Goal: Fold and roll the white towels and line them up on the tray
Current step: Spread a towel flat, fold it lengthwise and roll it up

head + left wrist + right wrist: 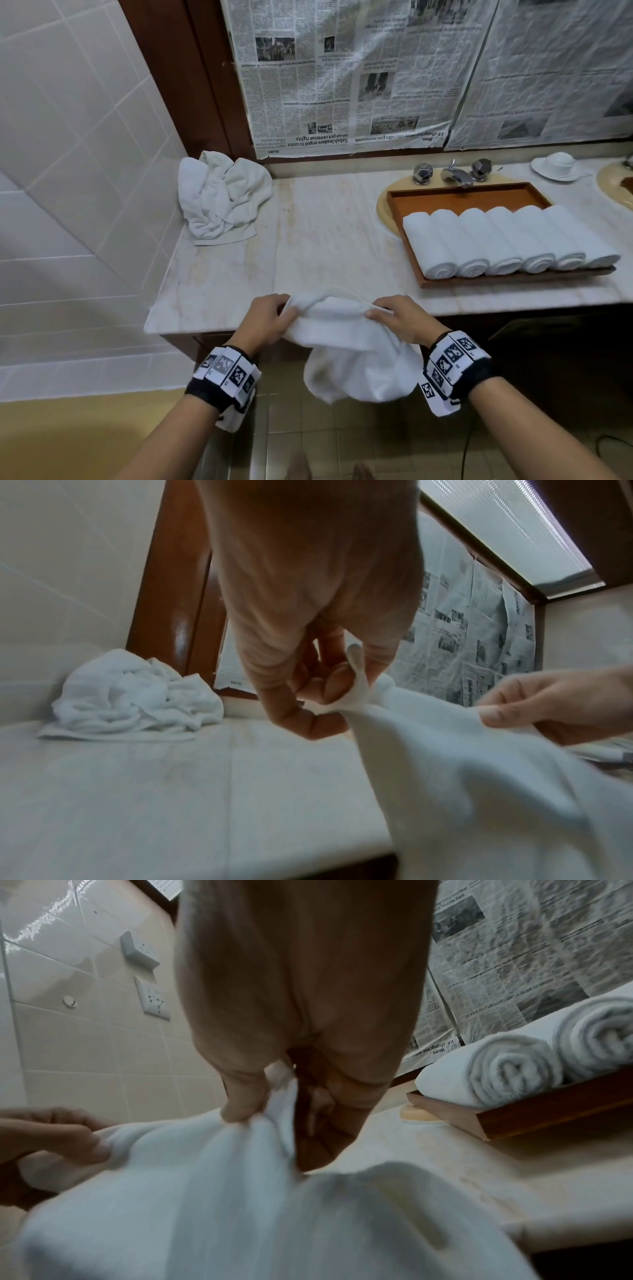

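A white towel (342, 342) hangs over the counter's front edge, held by its top edge between both hands. My left hand (270, 317) pinches its left corner, seen as the towel corner (356, 691) between thumb and fingers. My right hand (390, 315) pinches the right part of that edge; the towel (205, 1191) fills the lower right wrist view. Several rolled white towels (507, 240) lie side by side on the brown wooden tray (455, 197), which sits over the sink. A crumpled pile of white towels (221, 198) lies at the counter's back left, also the pile (133, 693).
The marble counter (325, 233) spreads between pile and tray. Chrome taps (452, 171) stand behind the tray, an upturned cup on a saucer (558, 166) at the far right. Newspaper (342, 75) covers the wall behind. Tiled wall stands to the left, with sockets (150, 996).
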Demonstrator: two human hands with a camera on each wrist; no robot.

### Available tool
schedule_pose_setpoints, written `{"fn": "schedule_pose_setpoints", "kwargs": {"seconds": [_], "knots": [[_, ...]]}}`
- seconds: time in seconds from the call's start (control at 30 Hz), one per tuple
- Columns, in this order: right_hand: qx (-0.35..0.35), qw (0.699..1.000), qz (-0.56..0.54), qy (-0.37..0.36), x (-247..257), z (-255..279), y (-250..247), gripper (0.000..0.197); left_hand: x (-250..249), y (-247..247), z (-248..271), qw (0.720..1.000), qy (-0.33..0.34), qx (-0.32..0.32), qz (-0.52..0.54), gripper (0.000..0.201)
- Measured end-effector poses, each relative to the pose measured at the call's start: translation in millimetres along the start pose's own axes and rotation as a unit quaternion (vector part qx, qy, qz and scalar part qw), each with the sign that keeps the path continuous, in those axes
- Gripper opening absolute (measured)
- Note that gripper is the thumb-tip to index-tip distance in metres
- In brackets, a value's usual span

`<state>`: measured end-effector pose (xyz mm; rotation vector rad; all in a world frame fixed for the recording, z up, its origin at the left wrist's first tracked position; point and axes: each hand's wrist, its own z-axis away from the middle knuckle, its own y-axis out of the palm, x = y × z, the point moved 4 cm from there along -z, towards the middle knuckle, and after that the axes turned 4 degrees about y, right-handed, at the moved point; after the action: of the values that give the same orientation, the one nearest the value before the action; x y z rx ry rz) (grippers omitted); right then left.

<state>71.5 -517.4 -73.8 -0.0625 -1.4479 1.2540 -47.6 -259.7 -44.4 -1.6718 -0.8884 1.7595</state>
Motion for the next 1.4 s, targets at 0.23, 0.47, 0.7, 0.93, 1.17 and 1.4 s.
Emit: {"fn": "schedule_pose_setpoints", "kwargs": {"seconds": [0.23,0.47,0.7,0.93,1.17,1.4], "knots": [[-0.052,0.997,0.046,-0.045,-1.5,-6.8,-53.5,0.043,15.6,-66.3,-18.2,0.999,-0.028,0.025,-0.026,0.021],[-0.112,0.989,0.078,-0.063,26.8,-26.2,-118.5,0.037,8.4,-113.0,-45.5,0.996,0.019,-0.021,-0.079,0.009],[-0.155,0.983,0.084,-0.042,37.8,-44.4,-157.0,0.015,-1.7,-128.3,-61.4,0.994,0.003,-0.107,-0.025,0.011],[-0.161,0.984,0.069,-0.013,36.7,-61.1,-171.7,0.013,-4.4,-131.1,-80.0,0.990,0.004,-0.135,-0.025,0.011],[-0.172,0.983,0.047,-0.033,35.1,-58.5,-189.6,0.007,-6.2,-130.9,-91.3,0.990,-0.008,-0.141,0.000,0.012],[-0.169,0.984,0.045,-0.036,28.3,-61.3,-192.7,0.007,-5.4,-125.1,-96.0,0.988,-0.015,-0.156,0.011,0.012]]}}
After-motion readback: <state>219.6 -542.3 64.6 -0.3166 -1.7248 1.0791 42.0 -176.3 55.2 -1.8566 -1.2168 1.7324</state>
